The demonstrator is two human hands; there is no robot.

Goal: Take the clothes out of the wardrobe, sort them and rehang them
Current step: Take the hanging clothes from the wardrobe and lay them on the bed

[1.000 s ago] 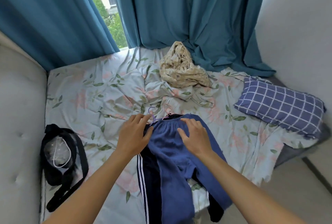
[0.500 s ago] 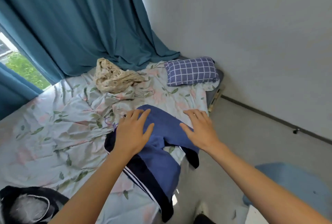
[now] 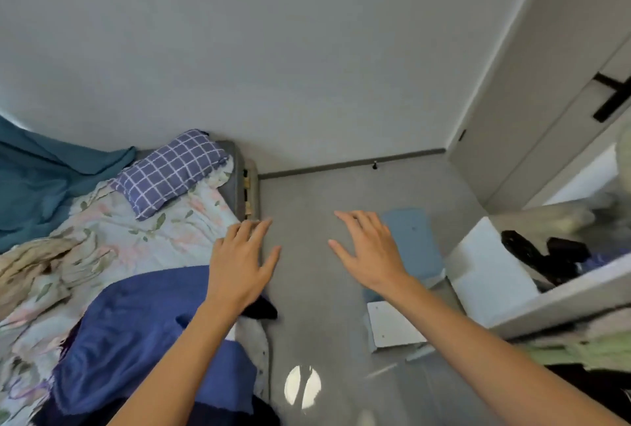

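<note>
From the head camera, both hands are empty with fingers spread: the left hand (image 3: 240,260) over the bed (image 3: 143,237) edge, the right hand (image 3: 370,251) above the floor. The blue shorts (image 3: 136,330) lie on the bed, below and left of both, nearer the left hand.

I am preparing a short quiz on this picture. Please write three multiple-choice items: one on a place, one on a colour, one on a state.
1. Where does the checked pillow lie?
A. on the floor
B. at the corner of the bed, near the wall
C. in the wardrobe

2. Which colour are the trousers on the bed?
A. red
B. yellow
C. blue

3. How is the right hand?
A. open, holding nothing
B. gripping a hanger
C. closed in a fist

Answers: 1 B, it rests on the sheet by the wall; 2 C, the cloth is blue; 3 A, its fingers are spread above the floor.
</note>
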